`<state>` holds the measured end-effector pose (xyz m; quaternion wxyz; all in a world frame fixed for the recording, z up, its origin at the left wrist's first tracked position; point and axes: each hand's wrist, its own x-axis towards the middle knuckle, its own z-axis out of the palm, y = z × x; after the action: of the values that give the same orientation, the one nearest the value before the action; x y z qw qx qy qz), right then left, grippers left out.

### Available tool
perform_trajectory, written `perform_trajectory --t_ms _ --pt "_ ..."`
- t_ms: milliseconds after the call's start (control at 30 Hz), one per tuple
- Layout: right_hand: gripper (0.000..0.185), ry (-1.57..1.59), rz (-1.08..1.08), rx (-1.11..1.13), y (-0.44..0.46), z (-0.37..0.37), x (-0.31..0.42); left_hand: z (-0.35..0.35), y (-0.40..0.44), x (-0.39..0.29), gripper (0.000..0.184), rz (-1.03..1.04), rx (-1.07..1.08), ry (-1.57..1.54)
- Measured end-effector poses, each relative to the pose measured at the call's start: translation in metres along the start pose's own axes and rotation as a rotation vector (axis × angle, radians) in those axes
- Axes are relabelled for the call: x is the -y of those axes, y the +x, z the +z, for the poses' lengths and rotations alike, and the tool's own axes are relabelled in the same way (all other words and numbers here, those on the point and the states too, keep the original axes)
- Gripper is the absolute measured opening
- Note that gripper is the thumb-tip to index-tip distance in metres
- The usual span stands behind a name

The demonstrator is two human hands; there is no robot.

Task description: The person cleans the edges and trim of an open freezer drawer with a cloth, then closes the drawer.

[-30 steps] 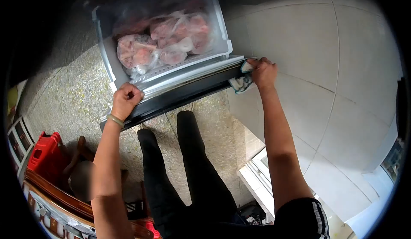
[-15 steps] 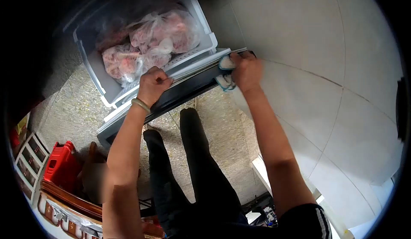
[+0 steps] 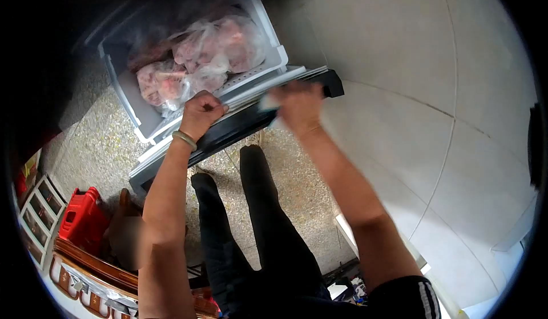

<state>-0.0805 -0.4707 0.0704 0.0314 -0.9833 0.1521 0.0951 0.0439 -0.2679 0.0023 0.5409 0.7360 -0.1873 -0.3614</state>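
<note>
A white freezer drawer stands pulled out, with bags of pinkish frozen meat in clear plastic inside. My left hand, a bangle at its wrist, has its fingers curled over the top edge of the dark drawer front. Farther right along that same edge is my right hand, smeared by motion. Under its fingers shows a bit of white and blue-green cloth, pressed against the drawer front's edge and mostly hidden by the hand.
My legs in dark trousers stand just before the drawer front, on a speckled floor. Large pale tiles lie to the right. A red plastic stool-like object and wooden furniture are at lower left.
My right hand has slid left along the drawer front's edge with the cloth, baring the front's right end. My left hand stays nearly where it was.
</note>
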Motion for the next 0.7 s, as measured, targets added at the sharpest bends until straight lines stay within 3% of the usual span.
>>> perform_trajectory --t_ms 33,100,200,367,400,500,533,633,700 --pt "0.028 -0.112 0.065 0.089 0.006 -0.009 -0.026 -0.001 0.000 0.001 0.017 0.012 0.008 0.018" --pt "0.034 -0.135 0.074 0.038 0.010 -0.006 -0.074 -0.001 0.001 0.003 0.019 0.020 0.017 0.015" --pt "0.031 -0.119 0.202 -0.005 0.010 -0.010 -0.068 -0.001 0.001 0.004 0.019 0.027 0.013 0.001" --pt "0.013 0.021 0.198 -0.076 0.002 0.008 0.016 -0.001 0.003 0.009 0.019 0.077 0.016 -0.004" --pt "0.032 0.099 0.200 -0.013 0.000 0.005 0.040 -0.001 0.002 0.011 0.019 0.076 0.015 -0.005" --pt "0.033 0.264 0.097 0.073 -0.010 0.007 0.114 0.001 0.004 0.020 0.018 0.056 0.009 -0.046" --pt "0.029 0.187 0.079 -0.032 -0.008 0.009 0.133 -0.001 0.004 0.020 0.017 0.048 0.016 -0.074" --pt "0.030 0.350 0.128 0.105 -0.012 0.006 0.122 -0.003 0.003 0.019 0.016 0.069 0.028 -0.068" --pt "0.034 1.350 0.444 0.391 -0.021 0.011 0.083 -0.002 0.000 0.012 0.016 0.043 0.026 -0.043"
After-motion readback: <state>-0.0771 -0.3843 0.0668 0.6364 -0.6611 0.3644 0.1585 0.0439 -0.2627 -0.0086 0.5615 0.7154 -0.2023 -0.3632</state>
